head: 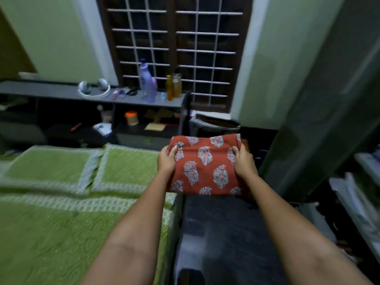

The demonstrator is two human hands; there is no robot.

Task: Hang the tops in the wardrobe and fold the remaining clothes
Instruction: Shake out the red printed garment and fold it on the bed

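A folded rust-red garment [205, 163] with blue floral prints is held flat in the air, past the right edge of the bed and above the dark floor. My left hand [167, 160] grips its left side, thumb on top. My right hand [243, 162] grips its right side the same way. To the right stands the open wardrobe, its grey door [320, 112] angled toward me and shelves [362, 194] with stacked light clothes at the far right edge.
A bed with a green quilted cover [72, 202] fills the left. Behind it a dark shelf unit [92, 95] carries headphones, a purple bottle [148, 83] and amber bottles. A barred window [174, 48] is at the back. Dark floor [226, 233] runs between bed and wardrobe.
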